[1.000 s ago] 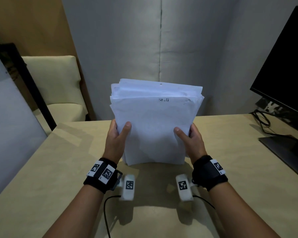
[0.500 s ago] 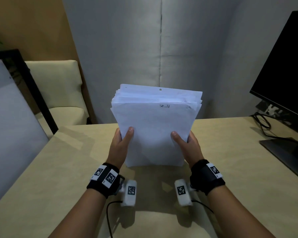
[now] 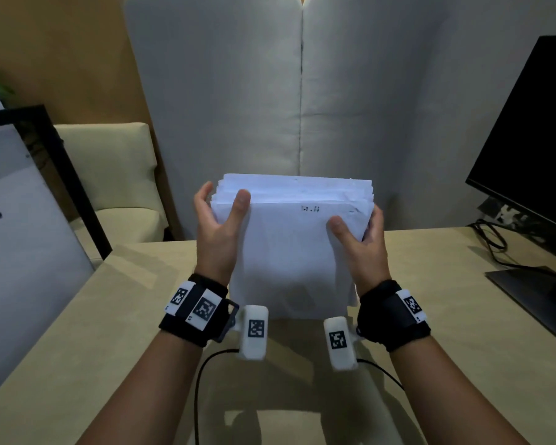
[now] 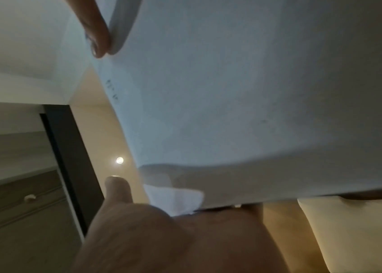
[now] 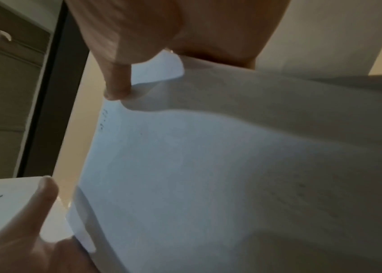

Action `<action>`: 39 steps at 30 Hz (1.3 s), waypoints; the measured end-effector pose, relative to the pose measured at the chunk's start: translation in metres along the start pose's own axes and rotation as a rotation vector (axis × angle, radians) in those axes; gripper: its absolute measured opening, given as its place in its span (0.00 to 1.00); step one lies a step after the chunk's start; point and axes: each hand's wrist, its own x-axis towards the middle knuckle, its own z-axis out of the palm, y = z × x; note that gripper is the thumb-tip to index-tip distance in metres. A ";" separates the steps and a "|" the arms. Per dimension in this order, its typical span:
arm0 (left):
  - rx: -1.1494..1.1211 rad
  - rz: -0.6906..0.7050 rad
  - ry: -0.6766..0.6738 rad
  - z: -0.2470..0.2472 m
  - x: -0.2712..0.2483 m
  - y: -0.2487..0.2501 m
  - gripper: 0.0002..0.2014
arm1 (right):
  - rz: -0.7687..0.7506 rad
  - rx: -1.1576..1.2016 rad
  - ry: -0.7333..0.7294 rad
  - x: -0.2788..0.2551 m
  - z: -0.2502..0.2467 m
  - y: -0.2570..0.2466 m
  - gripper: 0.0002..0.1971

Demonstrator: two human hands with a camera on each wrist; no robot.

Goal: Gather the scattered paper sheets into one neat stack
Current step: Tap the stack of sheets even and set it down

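Note:
A thick stack of white paper sheets (image 3: 292,252) stands upright on its lower edge on the beige table (image 3: 430,316); its top edges are slightly uneven. My left hand (image 3: 222,203) cups the upper left edge with straight, spread fingers. Its thumb (image 4: 117,188) lies loose by the corner of the stack (image 4: 255,92). My right hand (image 3: 358,228) pinches the upper right edge, thumb on the front sheet and fingers behind. In the right wrist view that thumb (image 5: 117,83) presses the corner of the stack (image 5: 208,166).
A black monitor (image 3: 533,139) on its stand occupies the right side, with cables (image 3: 491,242) behind it. A grey partition (image 3: 302,107) rises behind the table. A cream chair (image 3: 109,175) and a black-framed white board (image 3: 23,220) stand to the left.
Both hands slid up from the lower sides of the stack to near its top. The left hand loosened from a grip to spread fingers. The sheets' top edges look more even.

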 end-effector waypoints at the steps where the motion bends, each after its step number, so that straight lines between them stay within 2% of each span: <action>1: 0.016 0.003 0.024 0.003 0.003 0.005 0.33 | -0.031 0.006 0.023 0.001 0.002 -0.003 0.41; 3: 0.081 0.006 0.083 0.007 0.011 0.010 0.33 | -0.074 0.028 0.058 0.005 0.008 -0.015 0.43; 4: 0.112 0.007 0.114 0.010 0.014 0.012 0.31 | -0.087 0.017 0.069 0.007 0.013 -0.023 0.41; 9: 0.110 0.028 0.240 0.016 0.022 0.011 0.09 | -0.097 -0.056 0.178 0.022 0.024 -0.037 0.17; 12: 0.065 0.010 0.270 0.016 0.022 0.010 0.03 | -0.083 -0.058 0.201 0.028 0.021 -0.030 0.09; 14: 0.008 0.042 0.258 0.017 0.020 0.013 0.03 | -0.086 -0.050 0.191 0.029 0.020 -0.028 0.08; 16: -0.043 0.082 0.174 0.015 0.015 0.014 0.06 | -0.092 -0.041 0.182 0.030 0.018 -0.028 0.09; 19: -0.023 0.067 -0.027 -0.001 0.004 -0.003 0.24 | -0.091 -0.009 0.141 0.025 0.013 -0.029 0.12; 21: -0.030 -0.020 -0.119 -0.016 -0.002 -0.022 0.36 | -0.040 0.069 0.039 0.015 0.005 -0.023 0.13; 22: -0.006 -0.060 -0.148 -0.022 -0.004 -0.030 0.38 | -0.011 0.104 -0.017 0.009 0.001 -0.018 0.15; 24: 0.069 -0.110 -0.208 -0.028 -0.008 -0.042 0.35 | 0.026 0.131 -0.102 -0.001 -0.009 -0.004 0.23; 26: 0.128 -0.126 -0.236 -0.028 -0.011 -0.047 0.27 | 0.071 0.038 -0.139 -0.007 -0.016 0.008 0.33; 27: 0.127 -0.126 -0.229 -0.027 -0.012 -0.049 0.24 | 0.090 -0.011 -0.136 -0.009 -0.017 0.012 0.32; 29: 0.099 -0.099 -0.191 -0.021 -0.013 -0.048 0.19 | 0.100 -0.027 -0.084 -0.010 -0.014 0.016 0.20; 31: 0.061 -0.061 -0.127 -0.014 -0.013 -0.048 0.15 | 0.082 0.010 -0.025 -0.008 -0.009 0.015 0.14; 35: 0.044 -0.010 -0.098 -0.007 -0.013 -0.048 0.12 | 0.034 0.022 -0.005 0.000 -0.008 0.017 0.13; 39: 0.069 -0.085 -0.142 -0.014 -0.012 -0.063 0.21 | 0.110 -0.019 -0.039 -0.005 -0.018 0.036 0.17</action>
